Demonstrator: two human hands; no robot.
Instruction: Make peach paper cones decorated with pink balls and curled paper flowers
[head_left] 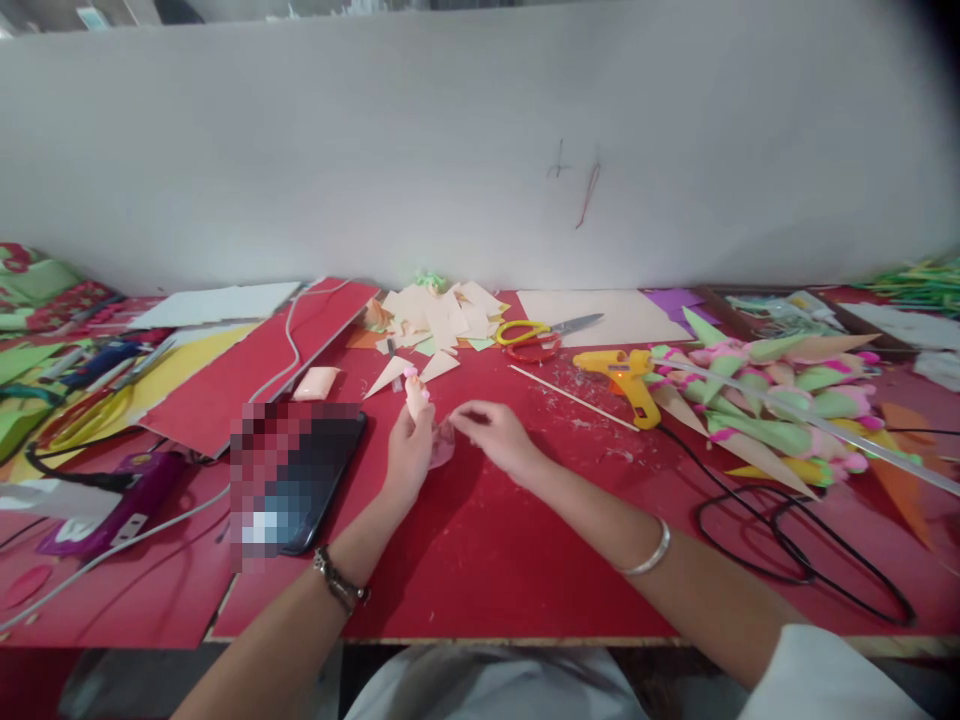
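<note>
My left hand [406, 450] is closed round a small peach paper cone [417, 396] with pink fluffy bits at its top and side. Just right of it, my right hand [496, 436] has its thumb and fingers pinched together. Between the hands hangs a thin, sheer pinkish piece [442, 446]; whether the right fingertips grip it is too small to tell. Beyond the hands lie cut peach paper pieces [439, 372]. A yellow glue gun [619, 378] rests to the right, its small light showing orange, beside a thin stick [574, 398].
Scissors [540, 335] and a paper pile [450, 315] lie at the back. Green-and-pink paper cones [780, 400] are heaped right, near a looped black cable [795, 570]. Left are a phone [326, 485], a red board [259, 375] and a purple power strip [124, 505].
</note>
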